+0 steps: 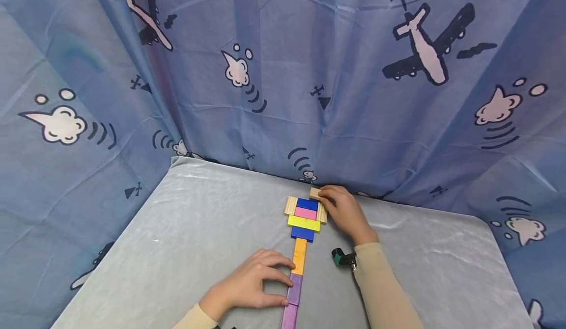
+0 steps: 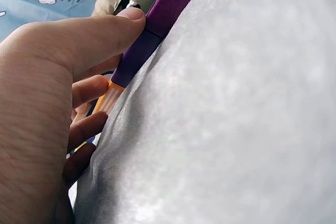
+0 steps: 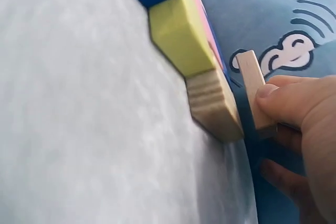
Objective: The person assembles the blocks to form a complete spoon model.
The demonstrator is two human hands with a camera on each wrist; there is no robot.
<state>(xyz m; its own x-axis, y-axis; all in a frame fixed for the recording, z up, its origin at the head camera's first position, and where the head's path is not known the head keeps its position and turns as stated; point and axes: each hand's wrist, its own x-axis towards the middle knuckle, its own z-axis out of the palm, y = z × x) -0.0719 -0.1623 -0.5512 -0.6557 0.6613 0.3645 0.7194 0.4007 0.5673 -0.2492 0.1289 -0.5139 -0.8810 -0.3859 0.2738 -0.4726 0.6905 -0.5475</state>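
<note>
Flat wooden blocks form a figure on the cloth. A light plain wooden block (image 1: 315, 193) is pinched between thumb and fingers of my right hand (image 1: 347, 212) at the figure's far end; in the right wrist view that plain block (image 3: 252, 90) appears apart from the figure. My left hand (image 1: 252, 280) touches the left side of the stem with spread fingertips. The stem has an orange block (image 1: 299, 255) and purple blocks (image 1: 294, 289) in line. Beyond them lie blue (image 1: 302, 233), yellow (image 1: 304, 223) and pink (image 1: 306, 213) blocks, another blue block (image 1: 307, 204), and plain blocks (image 1: 290, 205) at both sides.
Grey plush cloth (image 1: 199, 231) covers the table. A blue curtain (image 1: 283, 123) with printed planes and clouds hangs behind and to the sides, close to the figure's far end. A dark wrist camera (image 1: 342, 257) juts from the right sleeve.
</note>
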